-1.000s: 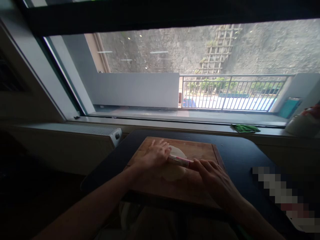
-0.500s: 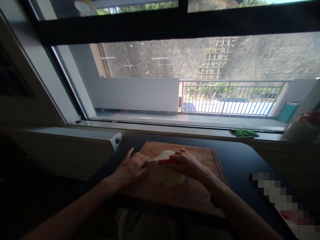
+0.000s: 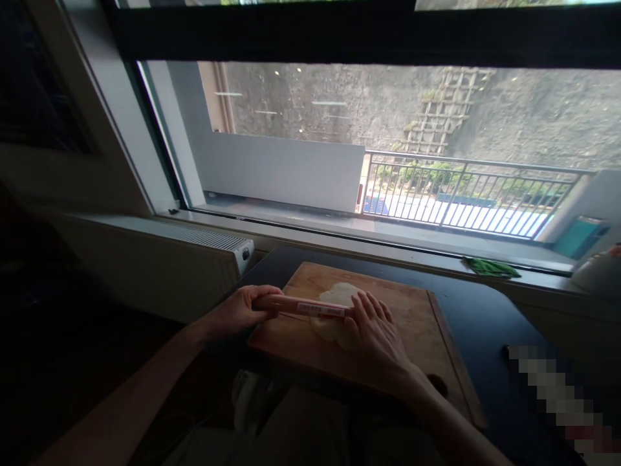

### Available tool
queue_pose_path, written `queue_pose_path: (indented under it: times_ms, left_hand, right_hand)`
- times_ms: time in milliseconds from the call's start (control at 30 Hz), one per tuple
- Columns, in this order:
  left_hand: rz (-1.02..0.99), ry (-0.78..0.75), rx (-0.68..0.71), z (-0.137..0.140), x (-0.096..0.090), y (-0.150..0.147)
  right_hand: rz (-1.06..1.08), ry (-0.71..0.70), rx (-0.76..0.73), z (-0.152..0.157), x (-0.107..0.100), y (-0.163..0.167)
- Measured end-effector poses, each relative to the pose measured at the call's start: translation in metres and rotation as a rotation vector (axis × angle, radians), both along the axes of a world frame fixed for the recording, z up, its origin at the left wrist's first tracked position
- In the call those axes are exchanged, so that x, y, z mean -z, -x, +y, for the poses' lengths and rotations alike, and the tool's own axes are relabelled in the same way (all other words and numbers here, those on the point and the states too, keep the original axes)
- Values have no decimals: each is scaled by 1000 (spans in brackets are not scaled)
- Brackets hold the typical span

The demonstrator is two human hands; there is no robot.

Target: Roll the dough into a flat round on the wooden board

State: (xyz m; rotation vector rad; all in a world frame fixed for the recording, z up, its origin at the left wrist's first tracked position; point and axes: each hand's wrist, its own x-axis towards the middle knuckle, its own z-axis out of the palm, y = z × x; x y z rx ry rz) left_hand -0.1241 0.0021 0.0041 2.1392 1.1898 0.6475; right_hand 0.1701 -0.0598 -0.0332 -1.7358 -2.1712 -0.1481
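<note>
Left hand (image 3: 242,307) has fingers curled round the rolling pin (image 3: 305,307) at left, right hand (image 3: 378,329) drapes over it, can't tell if gripping. Flat dough (image 3: 339,293) below, on a wooden board (image 3: 412,330).

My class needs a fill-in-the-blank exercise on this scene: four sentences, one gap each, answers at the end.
1. The left hand and the right hand are both at the rolling pin, which crosses over pale, flattened ____.
2. Beneath that is a wooden ____.
3. The cloth on the windowsill is coloured ____.
4. From the person's viewpoint, the radiator stands to the ____ of the dark table.

Missing words: dough; board; green; left.
</note>
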Motion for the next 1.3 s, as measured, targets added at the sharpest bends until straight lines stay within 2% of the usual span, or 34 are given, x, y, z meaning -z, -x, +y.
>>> queue_pose_path:
  times_ms: [33,100,267,367,433,567,633,700,767,833,933,1033,1133,1267,1300]
  left_hand:
    - [-12,-22,-11,0,2,0]
    - [-15,-68,-24,0,1,1]
    - [43,-111,-14,7,-13,-2]
    - [98,-180,-33,12,-12,-3]
    - [194,-289,-51,15,-6,-2]
    - [380,-494,-62,13,1,1]
    - [427,-536,-51,10,1,2]
    - [454,-548,-40,7,0,3]
    - [475,-552,-44,5,-2,4]
    - [496,-564,-64,7,-2,4]
    - [531,-588,-103,13,-1,5]
    - [566,-600,-118,17,-1,4]
    - [574,-625,-103,16,0,2]
    - [554,-667,-106,10,2,-4]
    - [551,-677,-112,9,2,-5]
  right_hand:
    - [-3,6,27,-5,2,1]
    - [-6,43,62,4,0,2]
    - [-23,133,-12,87,-29,-1]
    - [-24,133,-42,105,-38,-1]
    - [-16,123,-33,88,-32,-1]
    - [3,100,21,13,-9,1]
    - [6,71,21,-18,-1,3]
    - [15,67,31,-26,1,5]
    - [34,116,69,-7,-4,6]
    - [52,185,102,30,-14,5]
    - [45,226,61,92,-32,3]
    - [52,227,66,118,-40,3]
    - [42,197,51,89,-31,3]
    - [36,128,59,2,-5,6]
    - [36,76,52,-15,1,7]
